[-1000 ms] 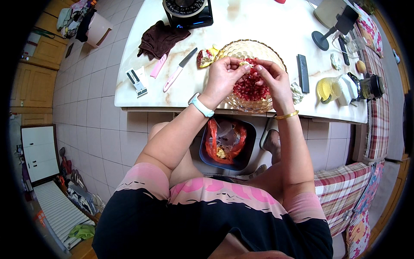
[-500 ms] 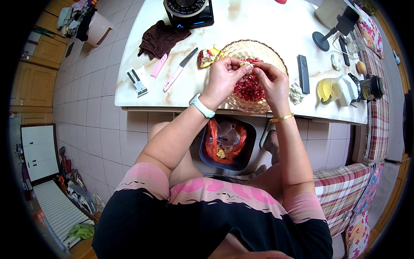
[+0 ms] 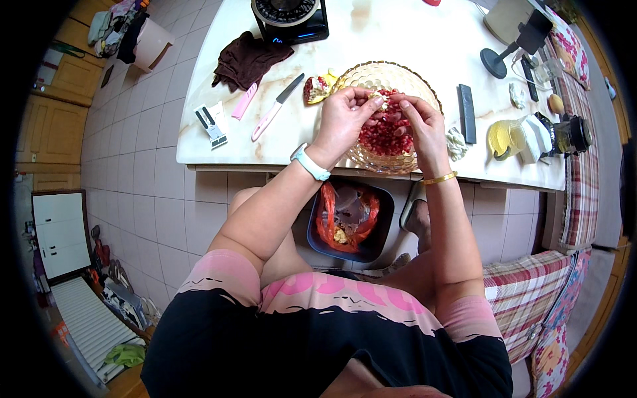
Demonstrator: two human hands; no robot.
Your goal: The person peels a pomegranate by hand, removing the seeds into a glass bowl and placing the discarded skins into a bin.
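Note:
Over a scalloped amber glass bowl (image 3: pixel 424 81), my left hand (image 3: pixel 345 121) pinches a small pale piece of pomegranate (image 3: pixel 379 97) between thumb and fingers. My right hand (image 3: pixel 426 127) hovers just to its right, thumb and forefinger drawn together; whatever they hold is too small to name. Loose red pomegranate seeds (image 3: pixel 383 140) lie heaped in the bowl below both hands. Left of the bowl rests a larger pomegranate chunk (image 3: pixel 316 89) with yellow peel and red seeds showing. A knife (image 3: pixel 277 109) with a pink handle lies beyond it.
Under the table edge stands a dark bin (image 3: pixel 385 232) lined with a red bag. A brown cloth (image 3: pixel 249 63), pink sheath (image 3: pixel 245 101) and white stand (image 3: pixel 211 126) lie left. To the right are a dark bar (image 3: pixel 467 114), crumpled tissue (image 3: pixel 456 142) and yellow-filled jug (image 3: pixel 502 139).
My right hand has moved slightly right, away from the pomegranate piece, leaving a gap between the hands. The left hand stays nearly in place with the piece.

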